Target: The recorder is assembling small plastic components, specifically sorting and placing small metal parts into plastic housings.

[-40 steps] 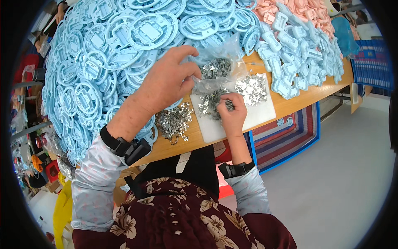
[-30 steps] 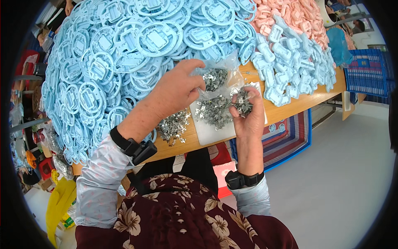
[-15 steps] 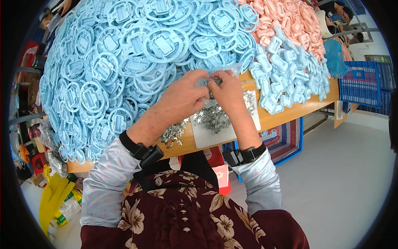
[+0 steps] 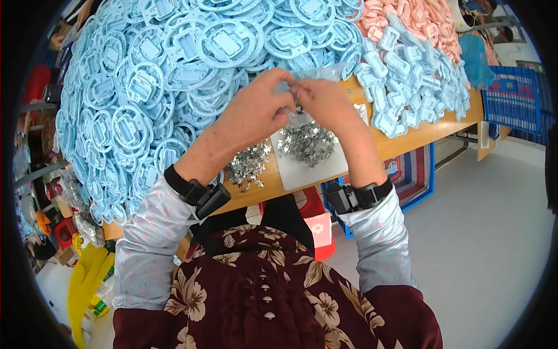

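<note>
My left hand [image 4: 258, 109] and my right hand [image 4: 323, 103] meet over the near side of the table. Both have bent, closed fingers on a clear plastic bag [image 4: 326, 72], whose edge shows beyond my fingertips; another part of the plastic hangs between the hands. Directly below lies a heap of small silver metal pieces [image 4: 307, 146] on a white board [image 4: 325, 170]. Left of the board, a second heap of similar metal pieces [image 4: 249, 165] rests on the wood near my left forearm. My fingers hide most of the bag and what it holds.
A tall mound of light blue ring-shaped plastic parts [image 4: 133, 128] covers the left and far side of the wooden table [image 4: 407, 146]. Smaller blue parts [image 4: 401, 96] and pink parts [image 4: 407, 20] lie to the right. Blue crates [image 4: 511, 99] stand beyond the table's right end.
The view has shifted a little. My right hand has turned inward, and its fingers have come closer to those of my left hand over the bag.
</note>
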Demonstrator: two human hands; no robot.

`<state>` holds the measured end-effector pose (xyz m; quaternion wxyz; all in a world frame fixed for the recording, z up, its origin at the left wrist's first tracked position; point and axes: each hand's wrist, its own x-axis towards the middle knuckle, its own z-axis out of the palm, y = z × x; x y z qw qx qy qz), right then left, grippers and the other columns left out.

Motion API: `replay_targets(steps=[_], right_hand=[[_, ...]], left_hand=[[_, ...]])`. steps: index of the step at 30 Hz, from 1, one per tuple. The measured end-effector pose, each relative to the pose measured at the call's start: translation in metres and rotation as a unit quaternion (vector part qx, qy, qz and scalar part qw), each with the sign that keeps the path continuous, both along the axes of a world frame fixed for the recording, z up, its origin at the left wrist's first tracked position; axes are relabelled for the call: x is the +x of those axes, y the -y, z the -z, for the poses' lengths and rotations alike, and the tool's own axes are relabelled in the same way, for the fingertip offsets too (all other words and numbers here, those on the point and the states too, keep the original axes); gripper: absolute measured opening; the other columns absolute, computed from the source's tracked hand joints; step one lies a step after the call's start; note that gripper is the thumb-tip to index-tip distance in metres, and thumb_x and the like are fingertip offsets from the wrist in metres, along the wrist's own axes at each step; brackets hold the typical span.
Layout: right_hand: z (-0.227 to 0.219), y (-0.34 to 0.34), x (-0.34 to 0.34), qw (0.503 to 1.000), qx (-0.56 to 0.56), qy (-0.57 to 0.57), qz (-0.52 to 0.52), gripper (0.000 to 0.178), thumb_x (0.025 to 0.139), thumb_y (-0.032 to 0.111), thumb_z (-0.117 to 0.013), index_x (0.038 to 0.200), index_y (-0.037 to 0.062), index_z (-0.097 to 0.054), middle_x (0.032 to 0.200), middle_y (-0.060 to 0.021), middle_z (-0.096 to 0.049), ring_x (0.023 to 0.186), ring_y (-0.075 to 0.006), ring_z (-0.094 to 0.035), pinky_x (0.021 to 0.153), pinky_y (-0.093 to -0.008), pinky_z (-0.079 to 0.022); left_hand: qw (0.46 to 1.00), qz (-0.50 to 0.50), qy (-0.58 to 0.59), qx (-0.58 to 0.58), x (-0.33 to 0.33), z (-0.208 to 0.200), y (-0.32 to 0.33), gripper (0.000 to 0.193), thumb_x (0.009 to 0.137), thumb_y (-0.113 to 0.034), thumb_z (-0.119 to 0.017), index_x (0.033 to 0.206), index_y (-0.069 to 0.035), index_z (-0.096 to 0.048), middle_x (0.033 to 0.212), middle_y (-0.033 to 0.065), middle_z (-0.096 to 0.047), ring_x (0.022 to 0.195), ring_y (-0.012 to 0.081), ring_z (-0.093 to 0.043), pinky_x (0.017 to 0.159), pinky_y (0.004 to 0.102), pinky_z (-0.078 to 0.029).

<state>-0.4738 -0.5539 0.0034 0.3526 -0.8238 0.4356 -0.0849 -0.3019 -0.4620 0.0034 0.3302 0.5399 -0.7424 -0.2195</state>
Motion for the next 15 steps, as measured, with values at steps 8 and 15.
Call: replay_targets(steps=[8, 15], right_hand=[[0.016, -0.028, -0.075, 0.888, 0.128, 0.292, 0.331, 0.033, 0.105, 0.034, -0.048, 0.096, 0.0046, -0.059, 0.063, 0.0010, -0.048, 0.050, -0.0074, -0.042, 0.045, -0.0233, -0.031], [0.158, -0.083, -0.117, 0.930, -0.111, 0.044, 0.348, 0.029, 0.104, 0.027, -0.051, 0.094, 0.0024, -0.063, 0.072, -0.0140, -0.062, 0.064, -0.0289, -0.059, 0.061, -0.0372, -0.047]], left_hand=[[0.999, -0.020, 0.010, 0.036, 0.007, 0.003, 0.003, 0.012, 0.077, -0.004, -0.067, 0.088, -0.008, -0.068, 0.128, 0.0121, -0.056, 0.106, 0.0299, -0.061, 0.081, 0.0362, -0.053], [0.998, -0.031, 0.002, 0.053, 0.003, 0.000, 0.006, 0.012, 0.078, -0.003, -0.066, 0.089, -0.009, -0.068, 0.130, 0.0113, -0.055, 0.113, 0.0297, -0.060, 0.083, 0.0371, -0.052]])
